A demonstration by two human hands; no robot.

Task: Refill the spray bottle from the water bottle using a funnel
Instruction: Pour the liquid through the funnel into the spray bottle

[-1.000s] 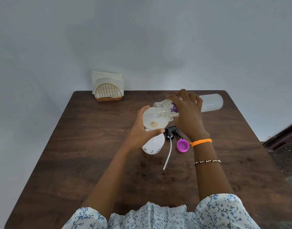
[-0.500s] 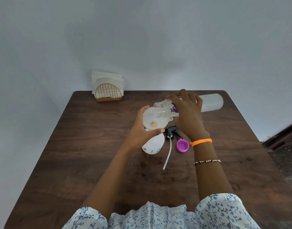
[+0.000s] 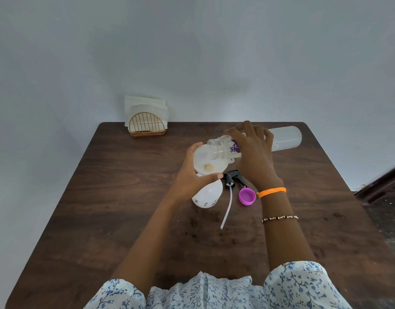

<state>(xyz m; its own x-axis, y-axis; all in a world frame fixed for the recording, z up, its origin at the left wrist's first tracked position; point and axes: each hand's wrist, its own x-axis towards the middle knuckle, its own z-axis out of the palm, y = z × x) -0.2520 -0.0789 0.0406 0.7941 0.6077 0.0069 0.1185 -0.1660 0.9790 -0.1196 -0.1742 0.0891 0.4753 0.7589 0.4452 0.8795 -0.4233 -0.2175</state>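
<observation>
Head view, centre frame: nothing has shifted over the last second. Your right hand (image 3: 254, 157) keeps its grip wrapped on the tipped water bottle (image 3: 283, 138), mouth over the funnel (image 3: 208, 162); left hand (image 3: 192, 178) holds funnel and spray bottle (image 3: 207, 194). Pour likely ongoing.

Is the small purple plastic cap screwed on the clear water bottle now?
No, the small purple plastic cap lies on the dark wooden table, while the open mouth of the clear water bottle is over the white funnel.
</observation>
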